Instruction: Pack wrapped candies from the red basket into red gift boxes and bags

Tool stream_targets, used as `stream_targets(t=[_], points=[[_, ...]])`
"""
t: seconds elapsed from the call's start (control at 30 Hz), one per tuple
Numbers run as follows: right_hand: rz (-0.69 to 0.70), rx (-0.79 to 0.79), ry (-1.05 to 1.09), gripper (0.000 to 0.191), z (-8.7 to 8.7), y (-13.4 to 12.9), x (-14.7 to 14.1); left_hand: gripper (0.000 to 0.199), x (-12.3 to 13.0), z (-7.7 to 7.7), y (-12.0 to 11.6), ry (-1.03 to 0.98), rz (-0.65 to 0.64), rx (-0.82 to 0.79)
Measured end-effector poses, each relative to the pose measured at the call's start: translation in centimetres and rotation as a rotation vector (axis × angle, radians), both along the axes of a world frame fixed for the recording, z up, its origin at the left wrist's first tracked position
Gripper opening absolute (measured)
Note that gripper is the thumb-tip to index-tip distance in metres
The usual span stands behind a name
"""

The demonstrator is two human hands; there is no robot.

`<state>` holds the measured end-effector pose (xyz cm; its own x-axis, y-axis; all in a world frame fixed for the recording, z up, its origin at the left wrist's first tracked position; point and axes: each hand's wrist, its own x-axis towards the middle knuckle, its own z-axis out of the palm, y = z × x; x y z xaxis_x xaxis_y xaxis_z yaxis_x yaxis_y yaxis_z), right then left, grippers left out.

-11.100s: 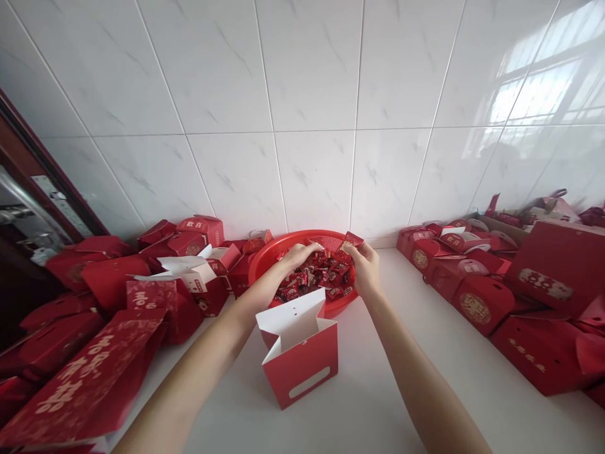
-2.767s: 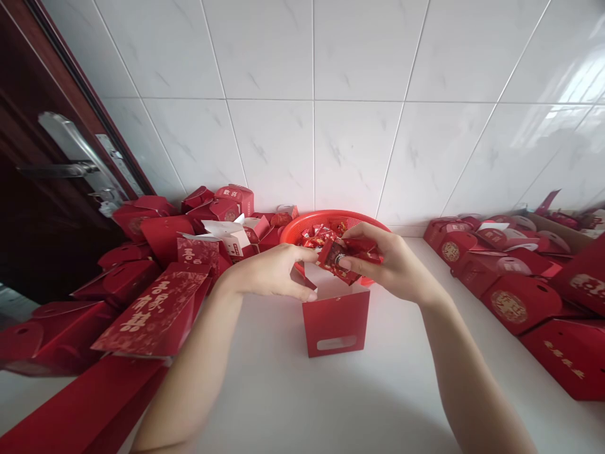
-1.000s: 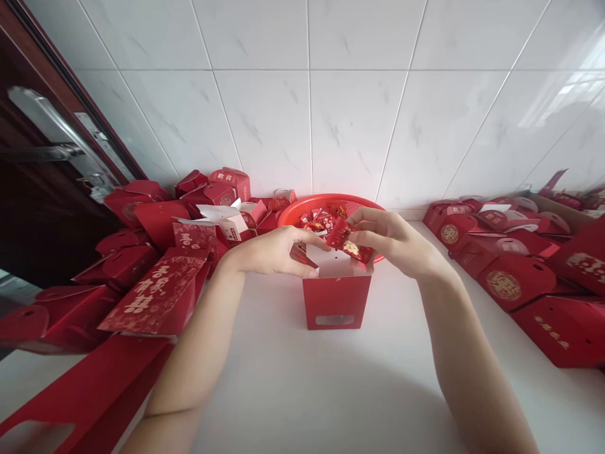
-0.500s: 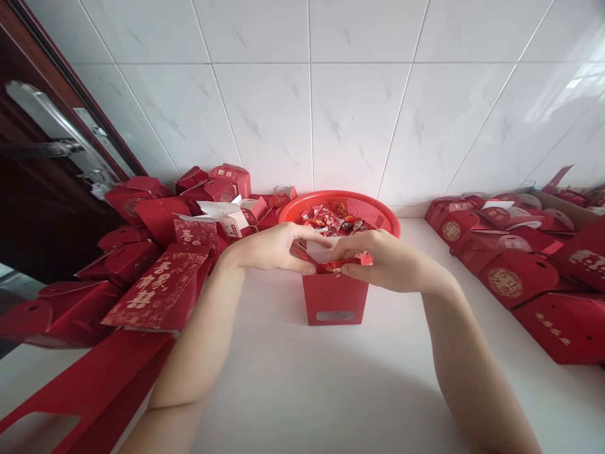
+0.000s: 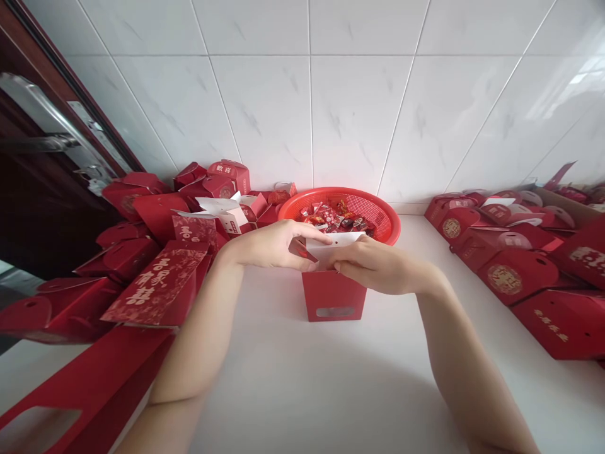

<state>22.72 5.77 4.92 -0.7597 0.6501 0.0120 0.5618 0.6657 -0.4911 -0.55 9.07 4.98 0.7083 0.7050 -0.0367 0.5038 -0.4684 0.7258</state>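
A red paper candy box [image 5: 334, 296] stands upright on the white table, its top open and a white inner flap [image 5: 347, 238] raised at the back. My left hand [image 5: 278, 246] grips its upper left rim, thumb at the front and forefinger by the back flap. Over the right side of the opening is my right hand [image 5: 378, 261], its fingers pinched together and the tips dipped inside. Whatever they hold is hidden, apart from a reddish speck at the thumb. Just behind stands a red plastic basket [image 5: 387, 221] with wrapped candies [image 5: 326, 216].
Several red boxes [image 5: 155, 284] are heaped on the left, some with lids up. More closed red boxes [image 5: 505, 277] line the right side. A white tiled wall [image 5: 354, 120] rises behind the table, and a dark door [image 5: 38, 189] stands at far left.
The red wrapped candies that showed under my right fingers at the box's mouth are out of sight. My right fingers have moved slightly left and into the opening. My left hand keeps its hold.
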Motion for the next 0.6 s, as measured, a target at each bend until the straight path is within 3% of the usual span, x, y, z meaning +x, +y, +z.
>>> stream_targets(t=[0.23,0.33,0.43,0.6], points=[[0.066,-0.114,0.069,0.036,1.2,0.6,0.2,0.054,0.1,0.2,0.0,0.021,-0.023,0.003],[0.101,-0.172,-0.052,0.026,2.0,2.2,-0.8,0.054,0.2,0.3,0.0,0.029,-0.031,0.034],[0.134,-0.335,-0.217,0.014,2.6,3.9,-2.3,0.054,0.2,0.3,0.1,0.026,-0.045,0.028],[0.036,-0.505,-0.483,0.015,1.7,5.8,-4.5,0.059,0.2,0.4,0.2,0.010,-0.048,-0.008]])
